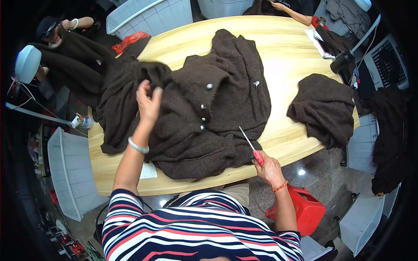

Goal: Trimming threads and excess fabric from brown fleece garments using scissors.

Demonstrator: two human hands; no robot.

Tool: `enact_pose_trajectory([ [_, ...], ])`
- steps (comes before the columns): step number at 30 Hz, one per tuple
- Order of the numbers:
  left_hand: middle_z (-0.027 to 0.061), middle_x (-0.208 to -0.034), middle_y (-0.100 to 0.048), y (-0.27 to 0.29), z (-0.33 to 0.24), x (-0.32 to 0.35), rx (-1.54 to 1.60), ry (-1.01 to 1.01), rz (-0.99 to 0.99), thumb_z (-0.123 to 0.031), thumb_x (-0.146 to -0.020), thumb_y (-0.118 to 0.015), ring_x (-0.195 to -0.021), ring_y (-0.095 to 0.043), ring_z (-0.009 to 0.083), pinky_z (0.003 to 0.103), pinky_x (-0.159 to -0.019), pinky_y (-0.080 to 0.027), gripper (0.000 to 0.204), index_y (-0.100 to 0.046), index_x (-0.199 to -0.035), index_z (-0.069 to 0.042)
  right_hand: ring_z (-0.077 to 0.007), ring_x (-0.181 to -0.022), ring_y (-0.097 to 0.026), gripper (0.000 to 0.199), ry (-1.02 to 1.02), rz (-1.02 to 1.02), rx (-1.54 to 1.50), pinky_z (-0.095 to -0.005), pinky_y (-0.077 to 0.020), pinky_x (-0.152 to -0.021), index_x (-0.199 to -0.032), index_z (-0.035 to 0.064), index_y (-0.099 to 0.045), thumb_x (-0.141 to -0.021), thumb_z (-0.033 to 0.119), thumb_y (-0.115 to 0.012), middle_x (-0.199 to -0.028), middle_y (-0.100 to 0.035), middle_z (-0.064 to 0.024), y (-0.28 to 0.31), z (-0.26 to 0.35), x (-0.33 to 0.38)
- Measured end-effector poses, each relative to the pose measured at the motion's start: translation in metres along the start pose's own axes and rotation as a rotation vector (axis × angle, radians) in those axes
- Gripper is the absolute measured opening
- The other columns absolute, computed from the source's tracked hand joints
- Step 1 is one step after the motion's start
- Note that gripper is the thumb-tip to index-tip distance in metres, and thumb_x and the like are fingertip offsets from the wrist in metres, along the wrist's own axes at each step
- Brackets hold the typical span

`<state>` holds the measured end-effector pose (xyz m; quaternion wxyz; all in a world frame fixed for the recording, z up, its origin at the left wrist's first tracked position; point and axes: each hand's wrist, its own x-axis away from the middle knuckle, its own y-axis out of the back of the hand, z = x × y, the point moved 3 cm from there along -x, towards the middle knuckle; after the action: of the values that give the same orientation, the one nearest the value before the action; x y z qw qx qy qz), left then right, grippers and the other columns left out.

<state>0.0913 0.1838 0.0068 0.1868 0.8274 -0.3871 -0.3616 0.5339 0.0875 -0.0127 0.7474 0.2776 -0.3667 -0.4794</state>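
Note:
A dark brown knitted cardigan [187,102] with several shiny buttons lies spread over the table in front of me. My left hand [149,99] is over its left part, next to a raised fold of the knit, slightly blurred, its fingers apart. My right hand [271,168] grips a red-handled tool [258,157] at the table's front edge. Its long thin metal rod points up and to the left, the tip over the lower right of the cardigan. Whether the rod touches the knit I cannot tell.
Another brown knit [324,108] lies bunched at the right of the wooden table [285,48]. A co-worker at far left handles dark cloth [74,61]; another person's arm [291,13] shows at far right. White bins [150,19], lamps and a red stool [307,211] surround the table.

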Motion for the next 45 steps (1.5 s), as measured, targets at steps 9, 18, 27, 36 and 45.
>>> enact_pose_trajectory([
  [9,0.0084,-0.099,-0.053,-0.045,-0.051,0.107,-0.456,-0.518,0.621,-0.017,-0.071,-0.075,-0.099,-0.049,0.0264,0.039,-0.083,-0.037,0.052,-0.058,-0.12,-0.013,-0.0409,-0.078,-0.064,0.026,0.135,0.073,-0.001,-0.0485,-0.0506,-0.07,-0.109,0.0113,-0.058,-0.085,0.02,-0.062,-0.078,-0.065,-0.0216,-0.002,0.031,-0.004],
  [18,0.0039,-0.08,-0.053,-0.017,-0.027,0.124,-0.14,-0.461,0.683,-0.003,-0.072,-0.067,-0.081,-0.053,0.0234,0.035,-0.072,-0.04,0.017,-0.069,-0.085,-0.013,-0.0387,-0.071,-0.065,0.023,0.352,0.272,0.03,-0.0491,-0.052,-0.065,-0.102,0.0096,-0.061,-0.085,0.025,-0.061,-0.071,-0.064,-0.0216,-0.011,0.081,0.009],
  [27,0.01,-0.087,-0.06,0.0,-0.017,0.138,0.23,-0.058,0.718,0.0,-0.077,-0.063,-0.09,-0.06,0.0282,0.037,-0.083,-0.048,0.013,-0.067,-0.088,-0.005,-0.0393,-0.069,-0.065,0.021,0.37,0.283,0.052,-0.0492,-0.0519,-0.063,-0.097,0.0065,-0.06,-0.086,0.025,-0.06,-0.069,-0.064,-0.022,-0.023,0.083,-0.001],
  [36,0.0147,-0.106,-0.053,-0.009,-0.064,0.146,-0.647,-0.57,0.659,-0.033,-0.069,-0.077,-0.108,-0.045,0.0306,0.042,-0.088,-0.035,0.037,-0.068,-0.091,-0.004,-0.0394,-0.069,-0.065,0.019,0.294,0.242,0.052,-0.0489,-0.0521,-0.064,-0.101,0.0095,-0.059,-0.086,0.021,-0.059,-0.07,-0.064,-0.0211,-0.034,0.063,0.006],
  [45,0.0186,-0.086,-0.061,-0.097,0.002,0.13,-0.349,-0.236,0.792,-0.011,-0.079,-0.064,-0.083,-0.063,0.035,0.045,-0.074,-0.051,0.013,-0.066,-0.09,-0.002,-0.0399,-0.071,-0.064,0.025,0.194,0.251,0.066,-0.0491,-0.0514,-0.067,-0.106,0.0124,-0.059,-0.085,0.025,-0.061,-0.072,-0.064,-0.0217,-0.03,0.063,0.002],
])
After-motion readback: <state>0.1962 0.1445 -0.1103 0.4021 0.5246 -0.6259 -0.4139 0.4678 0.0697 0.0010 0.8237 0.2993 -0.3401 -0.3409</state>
